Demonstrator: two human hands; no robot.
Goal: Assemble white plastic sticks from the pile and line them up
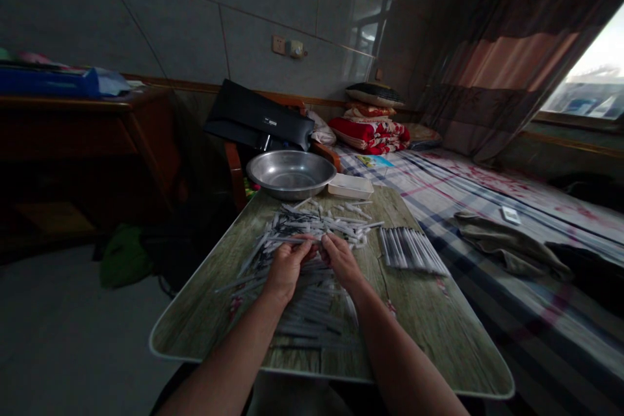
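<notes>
My left hand (286,268) and my right hand (343,264) meet over the middle of the small table, fingertips almost touching. Both are closed in a pinch on a slim pale pen tube, mostly covered by the fingers. Just beyond them spreads a loose heap of whitish pen parts (292,224). Below my wrists, many clear pen tubes (309,318) lie roughly side by side, partly blurred. To the right, a neat row of pens (412,250) with dark ends rests on the wood-patterned table (468,344).
A wide metal basin (292,172) and a white plastic tray (350,186) stand at the table's far end. Behind them a black case (258,117) leans on a wooden chair. A bed with a checked sheet (429,188) runs along the right; a wooden desk (88,123) stands left.
</notes>
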